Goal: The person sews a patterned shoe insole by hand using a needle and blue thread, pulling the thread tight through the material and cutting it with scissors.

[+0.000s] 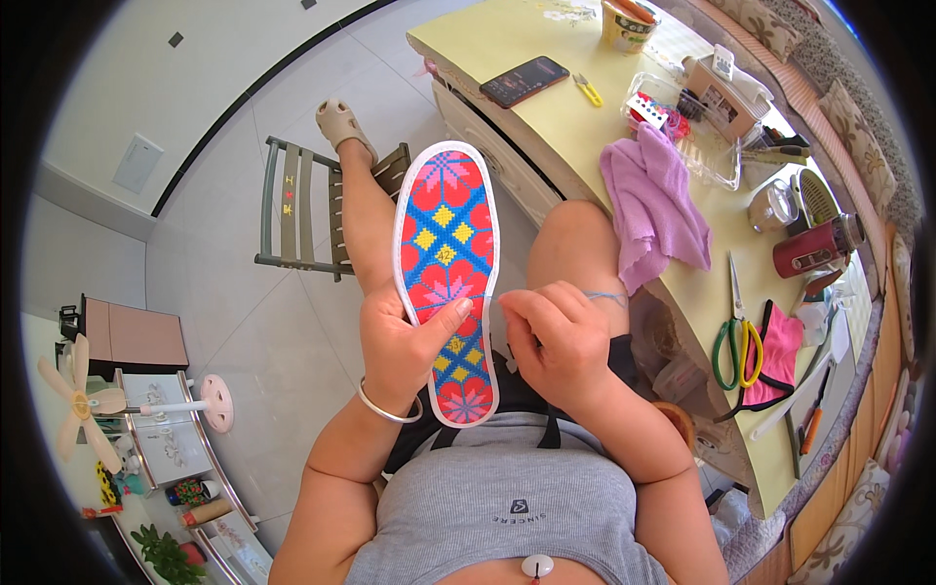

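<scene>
An embroidered shoe insole (458, 263), white-edged with red and pink flowers and yellow diamonds on blue, stands lengthwise over my lap. My left hand (408, 336) grips its left side, thumb across the patterned face. Close by its right edge, my right hand (564, 336) is closed in a pinch. A blue thread (606, 295) trails from behind this hand across my right knee. Whether a needle sits between the pinched fingers is too small to tell.
To the right, a yellow-topped table (702, 297) bears a purple cloth (658, 205), green-and-yellow-handled scissors (736, 341), a phone (525, 81), small yellow snips (588, 90) and a clear plastic box (710, 161). A folding chair (304, 205) props my left leg. A fan (83, 402) stands at left.
</scene>
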{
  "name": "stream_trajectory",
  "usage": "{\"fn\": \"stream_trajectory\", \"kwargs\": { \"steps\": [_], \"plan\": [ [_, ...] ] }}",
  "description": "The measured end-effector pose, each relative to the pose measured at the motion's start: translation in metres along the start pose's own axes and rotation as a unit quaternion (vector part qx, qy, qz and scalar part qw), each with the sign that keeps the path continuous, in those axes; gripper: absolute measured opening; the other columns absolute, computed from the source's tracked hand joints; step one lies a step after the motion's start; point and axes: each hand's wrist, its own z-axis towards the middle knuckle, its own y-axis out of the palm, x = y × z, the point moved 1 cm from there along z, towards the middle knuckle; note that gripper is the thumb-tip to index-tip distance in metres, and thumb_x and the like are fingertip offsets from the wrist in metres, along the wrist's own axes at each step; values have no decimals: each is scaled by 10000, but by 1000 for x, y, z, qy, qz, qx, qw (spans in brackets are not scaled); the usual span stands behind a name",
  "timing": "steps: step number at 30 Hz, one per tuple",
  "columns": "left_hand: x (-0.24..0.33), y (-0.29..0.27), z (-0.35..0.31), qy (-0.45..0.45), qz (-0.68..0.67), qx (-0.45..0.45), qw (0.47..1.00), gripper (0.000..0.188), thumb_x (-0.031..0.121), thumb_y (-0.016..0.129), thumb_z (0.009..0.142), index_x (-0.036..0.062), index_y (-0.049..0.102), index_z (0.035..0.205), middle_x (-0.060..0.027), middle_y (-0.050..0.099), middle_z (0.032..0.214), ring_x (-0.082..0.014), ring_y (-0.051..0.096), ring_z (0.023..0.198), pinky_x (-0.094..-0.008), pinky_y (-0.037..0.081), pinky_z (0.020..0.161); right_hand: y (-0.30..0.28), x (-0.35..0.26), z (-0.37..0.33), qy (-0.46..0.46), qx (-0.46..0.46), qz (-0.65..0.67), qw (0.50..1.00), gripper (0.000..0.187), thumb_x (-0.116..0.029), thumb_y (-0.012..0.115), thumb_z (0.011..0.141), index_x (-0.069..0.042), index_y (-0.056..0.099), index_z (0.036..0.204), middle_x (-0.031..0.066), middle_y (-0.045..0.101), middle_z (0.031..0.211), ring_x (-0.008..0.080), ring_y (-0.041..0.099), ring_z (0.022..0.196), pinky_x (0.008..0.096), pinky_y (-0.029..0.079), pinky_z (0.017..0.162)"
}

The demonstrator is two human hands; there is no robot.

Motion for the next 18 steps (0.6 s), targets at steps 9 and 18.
{"fn": "stream_trajectory", "kwargs": {
  "steps": [9, 18],
  "plan": [
    [-3, 2, -3, 31, 46, 6, 998, 164, 28, 701, 782, -19, 653, 931, -80, 700, 880, -120, 653, 762, -261, 524, 688, -2, -3, 1, -3, -30, -35, 999, 159, 47, 654, 698, -22, 611, 835, 66, 512, 641, 232, 509, 549, 331, 412, 481],
    [-10, 8, -9, 141, 108, 19, 984, 167, -41, 699, 776, -38, 642, 933, -60, 678, 857, -96, 620, 747, -240, 498, 677, 6, -8, 0, -16, -40, -61, 997, 159, 25, 656, 697, -11, 590, 836, 73, 485, 634, 234, 503, 543, 339, 405, 473]
  ]
}}
